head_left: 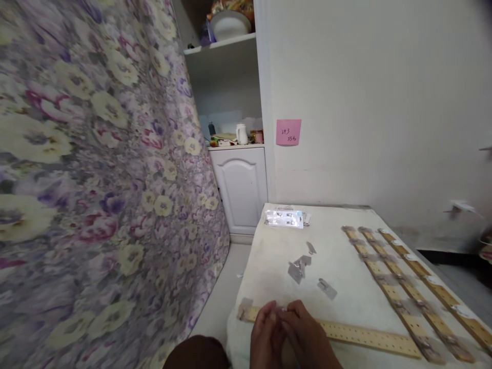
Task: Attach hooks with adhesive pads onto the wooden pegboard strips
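- Head view, lower middle of the frame: left hand point(266, 333) and right hand point(309, 338) meet, fingers bunched together on the long pale wooden strip with rows of small holes point(365, 335). I cannot tell if they pinch anything.
- This strip lies flat along the near edge of the white matt table point(346, 256).
- Small flat grey metal plates point(296, 269) lie loose above the hands.
- Three similar wooden strips point(403, 294) lie at lower right.

The left hand point(267, 333) and the right hand point(307, 338) are bare down to the wrists at the lower edge of view, both softly blurred so finer detail is lost, while just left of them a rounded dark brown bulge point(196, 353) shows, clothing or knee, cannot tell.
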`<state>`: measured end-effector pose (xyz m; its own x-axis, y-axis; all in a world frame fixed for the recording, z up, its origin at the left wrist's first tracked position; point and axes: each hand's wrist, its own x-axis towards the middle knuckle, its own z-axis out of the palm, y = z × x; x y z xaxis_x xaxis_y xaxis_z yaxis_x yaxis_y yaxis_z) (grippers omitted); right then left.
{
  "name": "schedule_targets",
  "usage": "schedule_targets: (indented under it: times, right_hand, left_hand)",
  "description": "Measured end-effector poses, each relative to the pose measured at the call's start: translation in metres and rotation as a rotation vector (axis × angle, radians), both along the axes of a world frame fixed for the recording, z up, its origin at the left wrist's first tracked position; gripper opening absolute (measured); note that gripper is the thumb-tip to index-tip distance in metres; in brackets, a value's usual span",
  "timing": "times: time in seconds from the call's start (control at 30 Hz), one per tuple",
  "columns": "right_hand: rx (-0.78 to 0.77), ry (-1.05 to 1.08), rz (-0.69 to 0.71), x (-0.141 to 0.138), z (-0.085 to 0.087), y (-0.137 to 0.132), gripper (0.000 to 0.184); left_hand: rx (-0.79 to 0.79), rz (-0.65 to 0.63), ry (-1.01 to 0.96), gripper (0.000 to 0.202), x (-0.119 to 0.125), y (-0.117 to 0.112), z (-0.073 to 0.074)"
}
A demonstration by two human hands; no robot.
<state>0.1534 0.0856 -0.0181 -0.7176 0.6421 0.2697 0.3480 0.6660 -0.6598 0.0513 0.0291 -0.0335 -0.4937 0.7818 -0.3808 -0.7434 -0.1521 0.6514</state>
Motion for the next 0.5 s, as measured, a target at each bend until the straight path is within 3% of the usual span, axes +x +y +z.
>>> schedule_targets:
  times: [0.3, 0.5]
  right_hand:
    - [-0.037, 0.186, 0.041, 0.008, -0.013, 0.001, 0.022]
    - [-0.165, 0.304, 0.015, 0.014, -0.008, -0.001, 0.012]
  left_hand:
    - [-0.143, 0.064, 0.087, 0.034, -0.001, -0.003, -0.002]
    - [-0.155, 0.058, 0.227, 0.035, -0.005, -0.007, 0.002]
